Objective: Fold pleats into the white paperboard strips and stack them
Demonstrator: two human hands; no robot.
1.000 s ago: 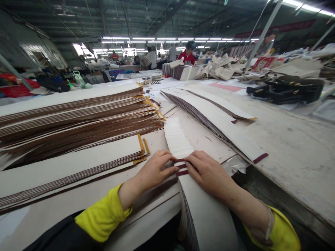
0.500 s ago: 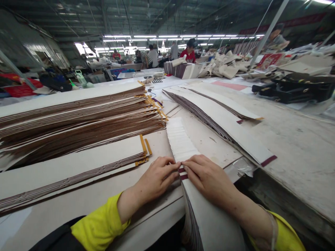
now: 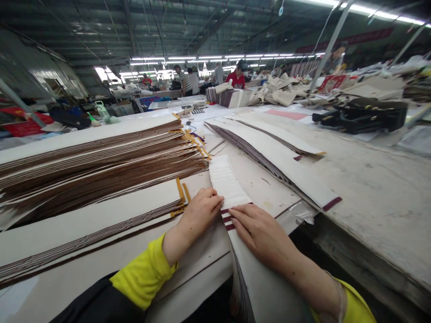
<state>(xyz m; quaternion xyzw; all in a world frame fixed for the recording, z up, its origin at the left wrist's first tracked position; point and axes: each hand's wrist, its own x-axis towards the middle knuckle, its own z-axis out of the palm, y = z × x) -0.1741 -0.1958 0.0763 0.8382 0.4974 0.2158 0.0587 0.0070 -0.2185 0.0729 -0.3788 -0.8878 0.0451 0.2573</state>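
Observation:
A stack of long white strips point(image 3: 261, 273) with dark red end bands hangs over the near table edge in front of me. My right hand point(image 3: 257, 226) lies on it with fingers stretched beside the bands. My left hand point(image 3: 204, 206) has its fingertips pinched at the left edge of a white creased strip point(image 3: 227, 179), just beyond the bands. What lies between those fingertips is too small to make out. Left of my hands is a stack of white strips with mustard ends point(image 3: 134, 202).
Larger brown-edged strip stacks point(image 3: 101, 154) cover the left side. More dark-red-ended strips point(image 3: 286, 166) lie to the right, near a gap between tables. Farther back are a black bag point(image 3: 367, 114), heaped pale pieces point(image 3: 279, 92) and a person in red point(image 3: 237, 78).
My left hand has moved slightly up and away from the bands, apart from my right hand. Another dark red band now shows beyond my right fingertips. The view has shifted slightly.

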